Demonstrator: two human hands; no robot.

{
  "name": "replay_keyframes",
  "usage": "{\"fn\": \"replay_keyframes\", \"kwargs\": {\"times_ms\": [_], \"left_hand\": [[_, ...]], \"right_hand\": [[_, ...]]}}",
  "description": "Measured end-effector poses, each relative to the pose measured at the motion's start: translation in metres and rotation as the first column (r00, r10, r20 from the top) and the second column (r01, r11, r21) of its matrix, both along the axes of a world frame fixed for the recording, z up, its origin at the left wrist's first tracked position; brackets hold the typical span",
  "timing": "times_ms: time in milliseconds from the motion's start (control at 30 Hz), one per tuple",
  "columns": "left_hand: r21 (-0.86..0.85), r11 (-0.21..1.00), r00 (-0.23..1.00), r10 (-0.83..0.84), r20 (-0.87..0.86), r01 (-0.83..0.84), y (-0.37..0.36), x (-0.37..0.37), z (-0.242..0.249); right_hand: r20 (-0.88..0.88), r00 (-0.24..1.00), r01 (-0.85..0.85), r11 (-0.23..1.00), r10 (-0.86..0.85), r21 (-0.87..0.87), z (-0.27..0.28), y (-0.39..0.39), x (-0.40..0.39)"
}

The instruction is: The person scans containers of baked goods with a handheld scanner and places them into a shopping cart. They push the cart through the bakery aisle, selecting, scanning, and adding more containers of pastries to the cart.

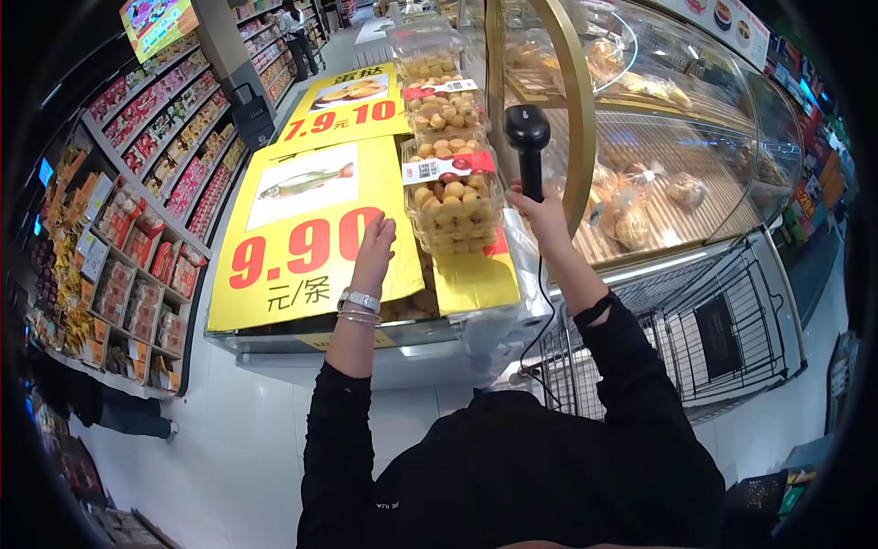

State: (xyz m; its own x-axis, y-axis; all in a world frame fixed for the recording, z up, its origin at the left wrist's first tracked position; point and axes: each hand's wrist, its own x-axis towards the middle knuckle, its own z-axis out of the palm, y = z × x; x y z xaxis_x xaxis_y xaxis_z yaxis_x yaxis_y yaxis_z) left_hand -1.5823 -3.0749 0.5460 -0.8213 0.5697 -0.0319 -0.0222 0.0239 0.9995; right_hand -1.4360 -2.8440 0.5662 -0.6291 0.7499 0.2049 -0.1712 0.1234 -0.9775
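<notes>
My right hand point(540, 209) is closed round the lower end of a black handheld device point(528, 137) with a rounded head, held upright, its cable hanging down. My left hand point(375, 252), with a watch and bracelets at the wrist, is raised over a yellow price sign point(302, 229) printed 9.90. Its fingers are stretched and hold nothing. Between my hands stand stacked clear boxes of small round brown items point(448, 203), with a red and white label on top. Neither hand visibly touches them. A small yellow card point(474, 279) lies below the stack.
Behind the stack are more boxes point(443, 108) and another yellow sign point(343, 108). A curved glass case with bagged bread point(631, 224) stands right, a metal cart point(704, 334) below it. Shelves point(174, 110) line the left. One person point(297, 41) stands far back; another person's leg point(133, 412) shows lower left.
</notes>
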Motion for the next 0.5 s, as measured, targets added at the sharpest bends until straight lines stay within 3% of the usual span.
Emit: {"fn": "replay_keyframes", "kwargs": {"times_ms": [133,200,267,300,400,500], "left_hand": [[-0.06,0.997,0.969,-0.032,0.245,0.048,0.056,-0.053,-0.017],[0.02,0.992,0.92,-0.126,0.372,0.127,0.071,-0.063,-0.027],[0.084,0.984,0.896,-0.177,0.407,0.156,0.073,-0.061,-0.033],[0.153,0.972,0.869,-0.228,0.44,0.178,0.073,-0.058,-0.031],[0.234,0.937,0.872,-0.33,0.361,0.258,0.07,-0.058,-0.034],[0.23,0.921,0.863,-0.379,0.333,0.316,0.054,-0.052,-0.033]], "right_hand": [[0.142,0.99,0.027,0.999,-0.023,-0.025,-0.018,0.02,-0.028],[0.189,0.982,0.02,0.996,-0.004,-0.083,-0.023,0.023,-0.035],[0.21,0.96,-0.09,0.917,0.183,-0.39,-0.022,0.021,-0.033],[0.166,0.962,-0.133,0.904,0.216,-0.406,-0.015,0.016,-0.031],[0.084,0.956,-0.237,0.907,0.282,-0.349,-0.024,0.018,-0.031],[0.037,0.967,-0.226,0.912,0.253,-0.343,-0.03,0.007,-0.024]]}}
